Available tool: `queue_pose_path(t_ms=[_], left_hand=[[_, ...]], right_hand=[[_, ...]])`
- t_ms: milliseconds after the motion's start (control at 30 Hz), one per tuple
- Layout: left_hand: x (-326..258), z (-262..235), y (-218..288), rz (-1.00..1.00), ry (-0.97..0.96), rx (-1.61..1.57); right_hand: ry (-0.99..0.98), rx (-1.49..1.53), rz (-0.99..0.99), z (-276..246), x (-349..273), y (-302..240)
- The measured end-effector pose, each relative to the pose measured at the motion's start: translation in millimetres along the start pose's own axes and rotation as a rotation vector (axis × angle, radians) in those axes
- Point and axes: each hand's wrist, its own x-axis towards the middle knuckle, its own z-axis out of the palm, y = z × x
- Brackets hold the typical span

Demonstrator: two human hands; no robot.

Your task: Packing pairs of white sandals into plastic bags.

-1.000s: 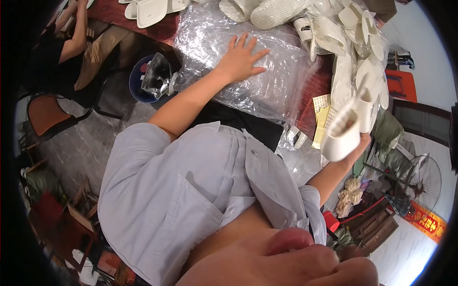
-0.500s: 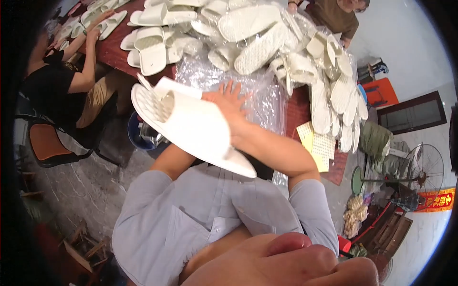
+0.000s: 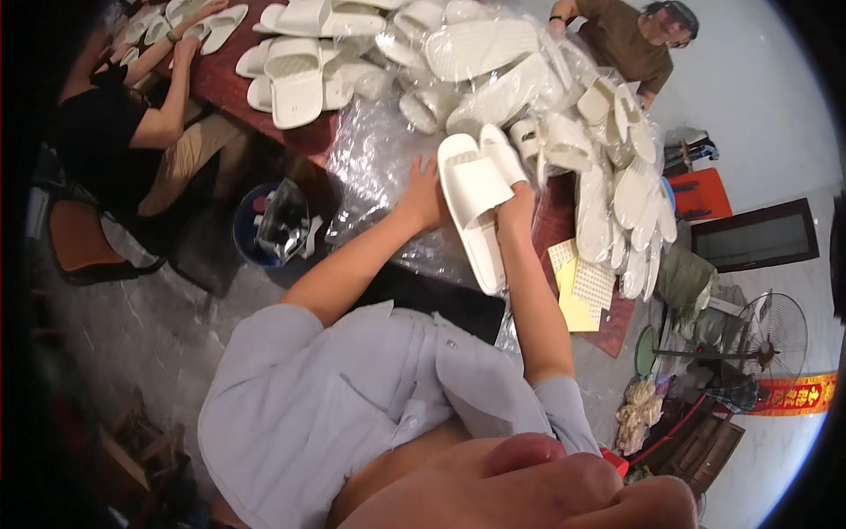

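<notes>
A pair of white slide slippers (image 3: 476,207) lies stacked on a sheet of clear plastic bags (image 3: 379,167) at the near edge of the red table (image 3: 229,79). My right hand (image 3: 514,203) grips the pair from its right side. My left hand (image 3: 421,198) rests against the pair's left edge, fingers on the plastic. Both forearms reach up from my grey-blue shirt.
A heap of bagged white slippers (image 3: 529,79) covers the table beyond. A person in black (image 3: 115,132) sits at the left handling slippers; another person in brown (image 3: 630,48) is at the far side. A blue bucket (image 3: 264,229), yellow paper sheets (image 3: 582,291) and a standing fan (image 3: 767,339) are nearby.
The slipper pair has come down from close to the camera onto the plastic on the table. My right hand went with it; my left hand stayed on the plastic.
</notes>
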Motion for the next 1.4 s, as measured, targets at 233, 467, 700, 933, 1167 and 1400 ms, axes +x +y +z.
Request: queue_pose_path(t_ms=[233,467,700,933,1167,1400], left_hand=[[-6.4,-5.8,4.0,-0.116,0.008,0.059],[-9.9,-54.5,-16.5,-0.261,0.147,-0.458],[-5.8,-109.3,8.1,-0.071,0.211,-0.154],[10.8,-112.4,26.1,0.033,0.115,-0.199],[45.2,-80.7,60.1,0.244,0.0,-0.107],[56.5,-23.4,56.5,0.206,-0.099,0.158]], right_hand=[[0.113,-0.747,-0.467,-12.4,-26.8,36.3],[0.102,-0.734,-0.421,-11.3,-38.7,29.6],[-0.246,-0.492,-0.209,-42.5,-27.7,26.2],[0.202,-0.183,-0.116,-139.4,-57.3,35.6],[0.192,-0.151,-0.106,-137.3,-89.4,43.6],[0.065,-0.41,-0.186,-118.4,-87.5,39.3]])
